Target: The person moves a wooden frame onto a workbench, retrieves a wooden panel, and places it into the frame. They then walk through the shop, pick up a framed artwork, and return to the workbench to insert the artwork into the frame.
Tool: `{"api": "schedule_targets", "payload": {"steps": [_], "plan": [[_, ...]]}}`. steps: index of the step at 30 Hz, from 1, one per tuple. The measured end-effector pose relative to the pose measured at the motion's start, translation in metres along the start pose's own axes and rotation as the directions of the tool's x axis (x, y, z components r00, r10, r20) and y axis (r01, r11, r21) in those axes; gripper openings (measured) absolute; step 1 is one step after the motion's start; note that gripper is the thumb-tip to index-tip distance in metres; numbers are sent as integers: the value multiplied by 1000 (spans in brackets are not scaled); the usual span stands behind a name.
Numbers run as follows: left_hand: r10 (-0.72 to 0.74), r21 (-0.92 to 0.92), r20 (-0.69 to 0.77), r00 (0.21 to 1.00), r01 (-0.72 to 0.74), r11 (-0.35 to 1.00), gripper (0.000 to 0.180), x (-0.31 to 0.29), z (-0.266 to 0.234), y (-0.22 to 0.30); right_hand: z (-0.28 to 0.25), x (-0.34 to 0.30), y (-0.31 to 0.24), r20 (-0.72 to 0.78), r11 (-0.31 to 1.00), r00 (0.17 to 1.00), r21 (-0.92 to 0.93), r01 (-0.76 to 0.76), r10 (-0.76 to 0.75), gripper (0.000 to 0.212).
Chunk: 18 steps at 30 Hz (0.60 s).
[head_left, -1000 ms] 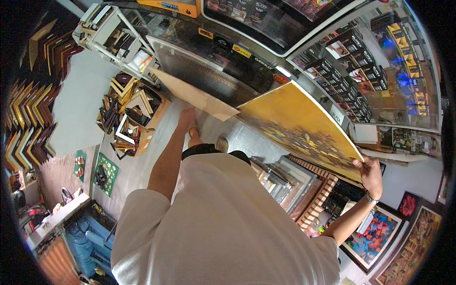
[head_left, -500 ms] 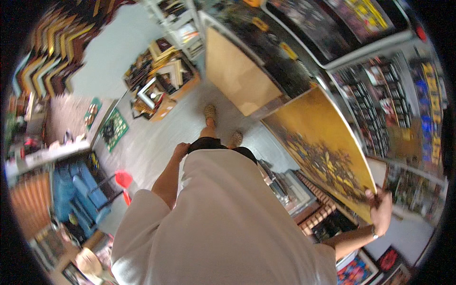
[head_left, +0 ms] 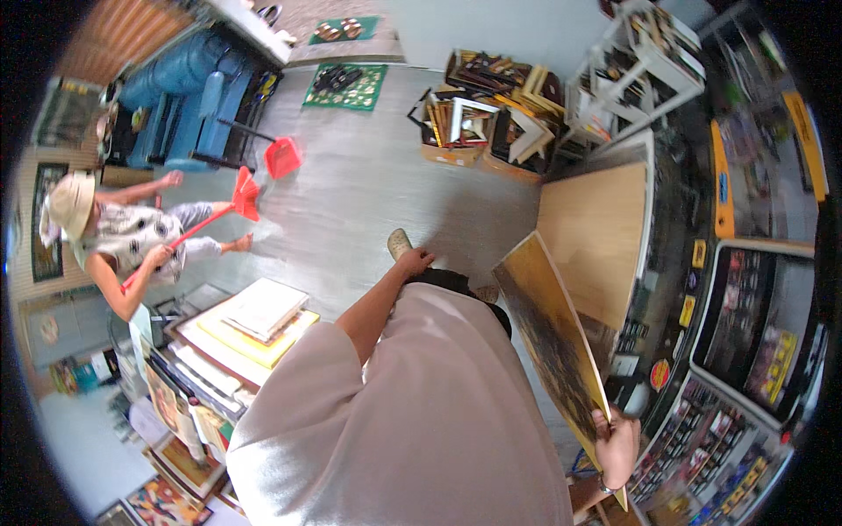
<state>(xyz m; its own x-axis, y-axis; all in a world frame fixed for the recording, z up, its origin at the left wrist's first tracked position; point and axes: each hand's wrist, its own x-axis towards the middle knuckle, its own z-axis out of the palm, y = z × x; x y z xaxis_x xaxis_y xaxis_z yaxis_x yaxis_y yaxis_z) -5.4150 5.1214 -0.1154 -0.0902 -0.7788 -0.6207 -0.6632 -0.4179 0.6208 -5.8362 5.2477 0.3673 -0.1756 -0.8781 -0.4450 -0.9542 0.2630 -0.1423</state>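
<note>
My right hand (head_left: 617,447) is closed on the near edge of a flat, unframed painting (head_left: 561,342) in dark gold and brown, its thumb lying on the painted face. The painting is steeply tilted along my right side, its pale edge turned toward the right. My left hand (head_left: 414,261) hangs at the front of my dark shorts with the fingers loosely apart, and no object shows in it. Below it one patterned shoe (head_left: 400,244) rests on the grey floor.
A plain board (head_left: 592,237) leans beyond the painting. Cardboard boxes (head_left: 452,156) of frame offcuts stand ahead, beside a white rack (head_left: 645,79). At left, a person (head_left: 145,232) in a hat holds a red broom (head_left: 246,195) near a red dustpan (head_left: 282,158). Stacked boards (head_left: 263,311) lie closer.
The view has swung left, bringing the person with the broom and the stacked boards into sight. The painting, still in my right hand, now shows more edge-on and closer to my body.
</note>
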Motion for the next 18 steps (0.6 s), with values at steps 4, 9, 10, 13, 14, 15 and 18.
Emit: {"api": "schedule_targets", "payload": {"steps": [4,9,10,13,14,15,18], "plan": [[-188,-164,-84,979,172,971,47,-31,-35,-75,-14,56,-99,76,984,981,-14,179,-178,16],[-516,-477,-109,850,411,777,45,-82,-85,-187,-12,120,-238,62,961,960,-25,276,-274,23],[-558,-500,-111,823,439,747,44,-89,-93,-211,-8,133,-261,41,951,951,-19,307,-307,24],[-661,-627,-95,745,471,621,44,-97,-122,-269,3,173,-330,-45,919,923,94,384,-381,27],[-693,-683,-74,717,470,559,44,-99,-133,-287,7,189,-351,-75,897,907,137,420,-414,27],[-635,-613,-136,761,438,657,41,-98,-147,-304,11,202,-370,-113,872,890,180,456,-442,28],[-557,-482,-274,784,389,785,36,-86,-198,-325,19,231,-434,-174,829,868,258,497,-466,27]]}}
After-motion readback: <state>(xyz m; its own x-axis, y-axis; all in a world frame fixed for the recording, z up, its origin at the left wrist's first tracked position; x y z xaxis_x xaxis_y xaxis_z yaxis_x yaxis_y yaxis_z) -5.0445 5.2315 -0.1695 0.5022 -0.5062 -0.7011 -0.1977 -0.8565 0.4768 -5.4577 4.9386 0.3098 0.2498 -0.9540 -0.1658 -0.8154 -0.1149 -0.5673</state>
